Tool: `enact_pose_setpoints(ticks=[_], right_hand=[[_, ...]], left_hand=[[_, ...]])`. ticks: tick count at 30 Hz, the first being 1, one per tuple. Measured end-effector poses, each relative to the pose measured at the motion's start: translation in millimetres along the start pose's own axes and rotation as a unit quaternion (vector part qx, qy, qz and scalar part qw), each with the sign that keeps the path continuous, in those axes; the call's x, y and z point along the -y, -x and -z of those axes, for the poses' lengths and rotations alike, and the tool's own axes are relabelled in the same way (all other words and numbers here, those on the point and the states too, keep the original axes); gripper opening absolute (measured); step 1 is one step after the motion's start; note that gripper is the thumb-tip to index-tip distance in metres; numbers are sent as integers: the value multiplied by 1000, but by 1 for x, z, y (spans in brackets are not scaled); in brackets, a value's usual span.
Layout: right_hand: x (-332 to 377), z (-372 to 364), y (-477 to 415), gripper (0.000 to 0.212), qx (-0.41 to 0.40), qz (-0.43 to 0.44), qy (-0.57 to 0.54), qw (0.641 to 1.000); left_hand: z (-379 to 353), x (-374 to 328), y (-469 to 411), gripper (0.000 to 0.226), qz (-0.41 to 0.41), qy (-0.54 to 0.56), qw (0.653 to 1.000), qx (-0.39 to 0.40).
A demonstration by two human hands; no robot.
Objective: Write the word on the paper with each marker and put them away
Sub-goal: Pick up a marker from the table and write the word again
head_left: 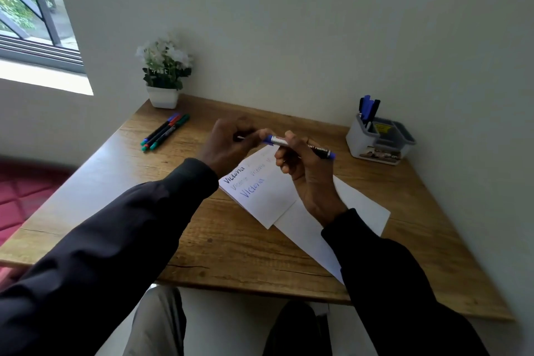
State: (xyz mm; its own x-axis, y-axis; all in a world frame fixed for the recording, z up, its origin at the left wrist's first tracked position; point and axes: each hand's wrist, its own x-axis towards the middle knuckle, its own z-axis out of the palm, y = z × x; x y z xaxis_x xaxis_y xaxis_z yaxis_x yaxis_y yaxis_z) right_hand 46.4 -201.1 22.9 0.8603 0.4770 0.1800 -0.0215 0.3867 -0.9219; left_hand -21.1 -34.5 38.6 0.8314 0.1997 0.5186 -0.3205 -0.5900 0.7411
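Observation:
My right hand grips a blue marker by its barrel above the paper. My left hand pinches the marker's blue cap at the tip end; whether the cap is seated I cannot tell. Below lies a small white sheet with "Victoria" written on it several times in dark and blue ink. Three markers with blue, red and green caps lie side by side at the table's back left. A grey and white organizer at the back right holds blue and black markers upright.
A larger blank sheet lies under the small one on the wooden table. A white pot of white flowers stands in the back left corner by the wall. A window is at the upper left.

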Motion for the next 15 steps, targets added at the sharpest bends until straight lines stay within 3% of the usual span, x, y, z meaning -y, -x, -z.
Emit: enact_pose_setpoints(ticks=[3,6,12,15], right_hand=[[7,5,-6,16,2,51,25,998],[20,19,-5,12,13,160,147,976],[20,42,-3,12,37,269,433,859],[10,46,-8,10,26,260,421,868]], left_hand=[[3,-8,-5,14,20,64,998,5],[8,-6,-5,13,51,92,994,-15],[-3,-7,-5,15,63,101,990,-82],[-13,-8,-12,16,46,67,991,-107]])
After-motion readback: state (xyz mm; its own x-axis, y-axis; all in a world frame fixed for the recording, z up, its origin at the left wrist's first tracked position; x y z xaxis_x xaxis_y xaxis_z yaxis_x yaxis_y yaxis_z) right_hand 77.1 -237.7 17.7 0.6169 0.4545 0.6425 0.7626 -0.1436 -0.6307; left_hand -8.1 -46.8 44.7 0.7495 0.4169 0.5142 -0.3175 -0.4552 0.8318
